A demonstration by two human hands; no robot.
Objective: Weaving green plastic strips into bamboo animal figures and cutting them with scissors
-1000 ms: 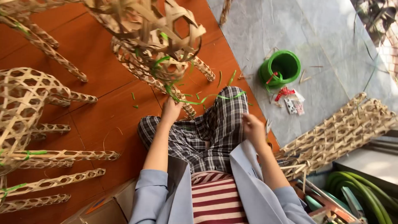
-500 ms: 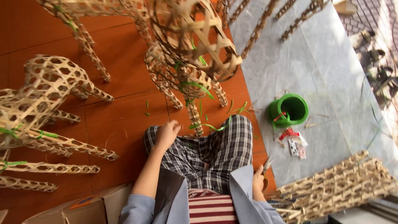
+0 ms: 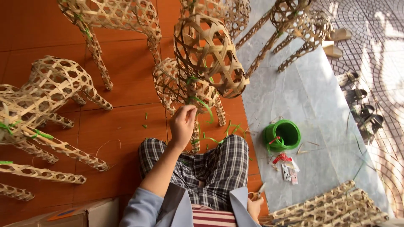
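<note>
Gripping a green strip (image 3: pixel 201 102) at the belly of the woven bamboo animal frame (image 3: pixel 198 71), my left hand (image 3: pixel 182 125) has its fingers pinched shut on it, right before my checked knees. My right hand (image 3: pixel 255 206), low beside my hip, is curled around small scissors (image 3: pixel 261 190). Other woven frames (image 3: pixel 46 96) crowd the orange floor; a green spool (image 3: pixel 282 135) sits on grey tiles.

Pale tan woven bamboo frames (image 3: pixel 206 54) carry green ties (image 3: pixel 202 103). The floor tiles (image 3: pixel 126 84) are reddish orange, the slab (image 3: pixel 311 96) grey. The trousers (image 3: pixel 219 168) are black-and-white checked; the spool (image 3: pixel 282 135) is bright green.
</note>
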